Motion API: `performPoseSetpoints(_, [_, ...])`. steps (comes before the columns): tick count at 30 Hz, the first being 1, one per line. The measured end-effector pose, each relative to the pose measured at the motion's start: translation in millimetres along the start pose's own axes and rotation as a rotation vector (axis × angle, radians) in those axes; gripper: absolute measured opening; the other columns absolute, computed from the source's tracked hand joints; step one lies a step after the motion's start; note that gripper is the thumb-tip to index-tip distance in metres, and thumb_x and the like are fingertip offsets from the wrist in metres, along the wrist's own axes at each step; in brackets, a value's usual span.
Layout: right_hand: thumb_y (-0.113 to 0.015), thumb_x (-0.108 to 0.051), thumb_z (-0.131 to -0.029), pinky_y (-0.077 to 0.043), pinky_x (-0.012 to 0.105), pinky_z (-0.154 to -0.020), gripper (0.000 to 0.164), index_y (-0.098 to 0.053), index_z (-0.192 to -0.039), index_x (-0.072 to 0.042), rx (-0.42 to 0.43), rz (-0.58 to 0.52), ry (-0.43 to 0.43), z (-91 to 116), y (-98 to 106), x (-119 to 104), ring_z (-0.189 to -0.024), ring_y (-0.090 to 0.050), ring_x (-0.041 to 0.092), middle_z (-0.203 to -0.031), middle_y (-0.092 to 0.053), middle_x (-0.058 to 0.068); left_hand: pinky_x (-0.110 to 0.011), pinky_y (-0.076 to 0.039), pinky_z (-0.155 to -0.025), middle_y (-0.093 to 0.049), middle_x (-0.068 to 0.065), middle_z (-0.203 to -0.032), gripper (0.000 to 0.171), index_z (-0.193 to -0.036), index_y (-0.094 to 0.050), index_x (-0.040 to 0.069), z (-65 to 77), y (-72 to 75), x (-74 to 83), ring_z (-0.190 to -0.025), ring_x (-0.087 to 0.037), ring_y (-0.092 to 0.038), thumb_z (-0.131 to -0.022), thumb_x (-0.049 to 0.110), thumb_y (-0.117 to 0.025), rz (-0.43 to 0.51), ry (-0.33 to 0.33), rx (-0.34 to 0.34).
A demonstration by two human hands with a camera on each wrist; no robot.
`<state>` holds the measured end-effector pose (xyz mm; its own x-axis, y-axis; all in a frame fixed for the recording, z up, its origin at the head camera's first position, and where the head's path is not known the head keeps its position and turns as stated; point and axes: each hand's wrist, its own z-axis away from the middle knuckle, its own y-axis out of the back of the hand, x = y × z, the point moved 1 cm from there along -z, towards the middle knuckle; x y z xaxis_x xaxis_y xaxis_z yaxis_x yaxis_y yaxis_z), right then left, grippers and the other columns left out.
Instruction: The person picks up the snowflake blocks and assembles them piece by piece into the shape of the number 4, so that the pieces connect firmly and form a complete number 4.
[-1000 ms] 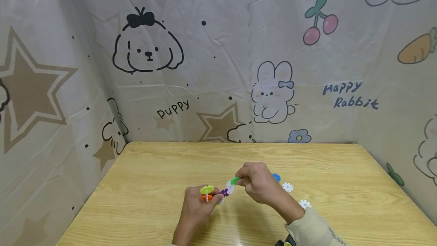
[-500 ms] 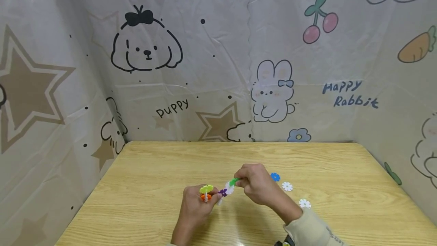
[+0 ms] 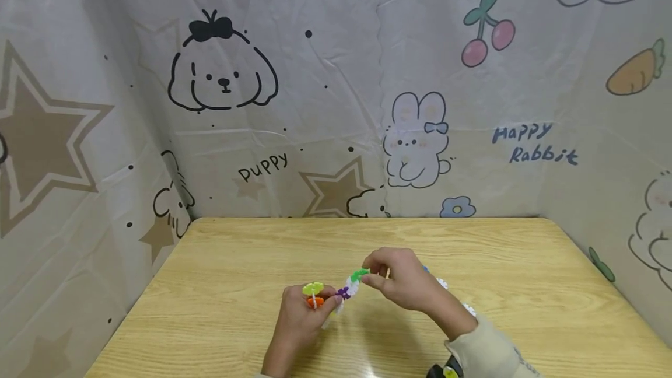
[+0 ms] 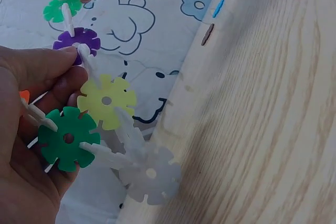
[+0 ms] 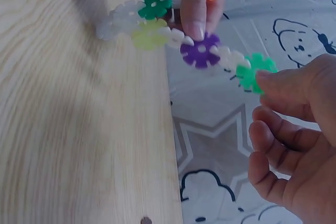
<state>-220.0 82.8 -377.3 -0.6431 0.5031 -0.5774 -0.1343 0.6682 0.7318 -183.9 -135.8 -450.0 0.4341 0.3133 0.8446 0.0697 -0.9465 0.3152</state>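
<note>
A chain of slotted flower-shaped plastic discs hangs between both hands above the table. My left hand (image 3: 300, 319) pinches it at the purple disc (image 4: 79, 43), thumb on its face. Dark green (image 4: 68, 139), yellow (image 4: 107, 101) and translucent white (image 4: 150, 174) discs follow, joined by white ones set edge-on. An orange disc (image 3: 315, 302) and a yellow-green disc (image 3: 313, 288) show at the left fingers. At the chain's far end, my right hand (image 3: 405, 279) pinches a bright green disc (image 5: 256, 72) by its rim, its other fingers loosely curled. A white disc (image 3: 352, 287) links green to purple.
Loose white discs (image 3: 470, 309) and a blue disc (image 4: 218, 8) lie on the wooden table (image 3: 236, 261), partly behind the right arm in the head view. A brown disc (image 4: 208, 34) lies near them. A printed cloth (image 3: 315, 104) hangs behind the table.
My right hand has shifted slightly right and up, and its fingers have spread a little at the green disc, which shows more. The left hand keeps its hold on the chain.
</note>
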Motion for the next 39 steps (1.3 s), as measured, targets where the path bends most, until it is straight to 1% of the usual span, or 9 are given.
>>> performPoseSetpoints(3, [-0.076,-0.014,-0.09,-0.05,0.026,-0.062,0.011,-0.073,-0.097,-0.006,0.02,-0.004,-0.043,4.7,7.3,6.4,-0.071,-0.056,0.006,-0.082,-0.063,-0.008,-0.027,-0.056,-0.072,-0.075,0.002,-0.084,0.003,-0.085,-0.079,0.007,0.3,-0.5,0.6,-0.078,-0.012,-0.07,-0.084,0.009,-0.081,0.035,0.003,0.015])
performPoseSetpoints(6, [-0.076,-0.014,-0.09,-0.051,0.027,-0.063,0.011,-0.073,-0.097,-0.006,0.038,0.001,-0.074,9.7,16.1,13.7,-0.07,-0.056,0.006,-0.08,-0.062,-0.009,-0.026,-0.056,-0.071,-0.075,0.002,-0.084,0.004,-0.085,-0.079,0.006,0.1,-1.2,0.9,-0.078,-0.012,-0.069,-0.084,0.009,-0.082,0.073,0.009,0.029])
performPoseSetpoints(9, [-0.075,-0.014,-0.09,-0.051,0.028,-0.064,0.01,-0.073,-0.096,-0.007,0.048,0.015,-0.103,15.0,24.8,20.0,-0.071,-0.057,0.007,-0.078,-0.061,-0.009,-0.025,-0.056,-0.069,-0.075,0.004,-0.083,0.004,-0.084,-0.079,0.008,-0.2,-1.4,0.8,-0.076,-0.012,-0.069,-0.082,0.007,-0.082,0.083,0.007,0.049])
performPoseSetpoints(16, [-0.074,-0.014,-0.09,-0.05,0.033,-0.068,0.01,-0.073,-0.097,-0.006,0.059,0.058,-0.251,24.9,36.6,36.8,-0.073,-0.057,0.011,-0.079,-0.063,-0.008,-0.025,-0.056,-0.065,-0.074,0.007,-0.081,0.01,-0.082,-0.079,0.013,-1.1,0.0,2.1,-0.073,-0.013,-0.07,-0.08,0.004,-0.083,0.086,-0.02,0.073])
performPoseSetpoints(19, [-0.073,-0.013,-0.091,-0.05,0.033,-0.067,0.01,-0.073,-0.096,-0.005,0.057,0.072,-0.281,29.8,39.1,44.9,-0.073,-0.057,0.011,-0.08,-0.063,-0.006,-0.025,-0.056,-0.064,-0.074,0.007,-0.08,0.01,-0.082,-0.079,0.012,-1.3,-0.6,1.5,-0.072,-0.014,-0.07,-0.08,0.003,-0.083,0.104,-0.01,0.069])
performPoseSetpoints(24, [-0.073,-0.014,-0.091,-0.049,0.033,-0.065,0.007,-0.073,-0.092,-0.007,0.05,0.078,-0.332,37.3,41.4,58.9,-0.072,-0.057,0.012,-0.078,-0.063,-0.005,-0.025,-0.056,-0.063,-0.075,0.005,-0.08,0.009,-0.082,-0.079,0.011,-1.0,-1.9,2.8,-0.071,-0.013,-0.069,-0.08,0.002,-0.083,0.128,0.018,0.069])
performPoseSetpoints(32, [-0.074,-0.018,-0.09,-0.051,0.036,-0.066,0.017,-0.073,-0.095,-0.001,0.035,0.093,-0.439,47.1,40.2,86.3,-0.077,-0.059,0.016,-0.086,-0.066,0.001,-0.025,-0.055,-0.062,-0.075,0.005,-0.081,0.005,-0.083,-0.08,0.011,-2.4,-2.0,7.3,-0.07,-0.013,-0.068,-0.081,0.007,-0.083,0.119,-0.002,0.06])
performPoseSetpoints(37, [-0.075,-0.016,-0.088,-0.053,0.039,-0.069,0.018,-0.073,-0.094,0.001,0.03,0.109,-0.484,54.0,39.6,103.4,-0.078,-0.061,0.018,-0.087,-0.068,0.004,-0.025,-0.055,-0.064,-0.075,0.004,-0.081,0.008,-0.082,-0.08,0.01,-2.9,-3.5,8.9,-0.072,-0.014,-0.07,-0.079,0.005,-0.084,0.145,0.021,0.07])
performPoseSetpoints(39, [-0.075,-0.015,-0.087,-0.053,0.041,-0.07,0.02,-0.073,-0.095,0.002,0.029,0.116,-0.502,55.9,39.4,108.1,-0.079,-0.061,0.02,-0.089,-0.069,0.006,-0.026,-0.056,-0.066,-0.075,0.001,-0.081,0.008,-0.082,-0.079,0.009,-2.7,-4.4,8.9,-0.073,-0.015,-0.07,-0.079,0.003,-0.084,0.163,0.032,0.075])
